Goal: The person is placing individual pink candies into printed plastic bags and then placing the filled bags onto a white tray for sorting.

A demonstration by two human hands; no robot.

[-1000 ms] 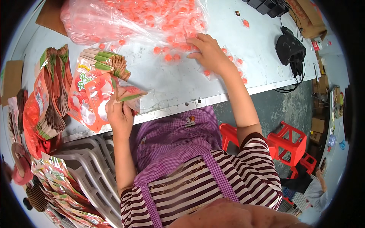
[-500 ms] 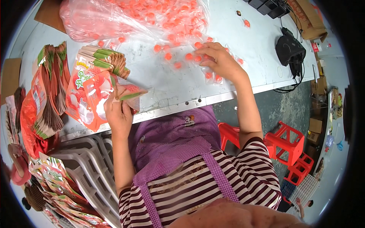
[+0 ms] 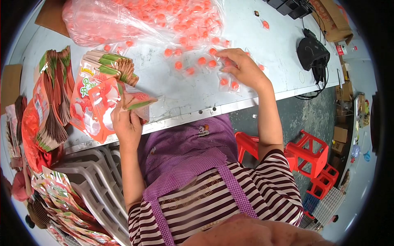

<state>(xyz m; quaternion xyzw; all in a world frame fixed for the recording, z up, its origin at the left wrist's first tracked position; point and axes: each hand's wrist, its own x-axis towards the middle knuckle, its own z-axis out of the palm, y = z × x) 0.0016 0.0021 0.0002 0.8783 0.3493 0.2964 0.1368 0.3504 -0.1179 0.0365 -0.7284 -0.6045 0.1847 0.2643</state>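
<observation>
My left hand [image 3: 126, 125] grips a red printed pouch [image 3: 106, 104] by its edge at the table's front, fingers closed on it. That pouch lies over a fanned stack of similar pouches [image 3: 85, 73]. Over the middle of the table, my right hand [image 3: 247, 69] reaches above small clear-wrapped sweets with red centres [image 3: 202, 61]. Its thumb and fingers are apart, with sweets showing between and beneath them. Whether it touches one I cannot tell. Behind them lies a large clear plastic bag [image 3: 102, 25] full of the same sweets, spilling out at its front right.
More pouches [image 3: 55, 96] stand bundled at the left. Below the table's left end are grey plastic crates [image 3: 88, 174] and a heap of filled-looking pouches [image 3: 61, 190]. A black strapped item [image 3: 312, 51] with cables sits at the right. Red stools [image 3: 310, 153] stand on the floor.
My right hand has shifted very slightly right and down above the sweets. The left hand keeps its hold on the pouch, nearly unmoved.
</observation>
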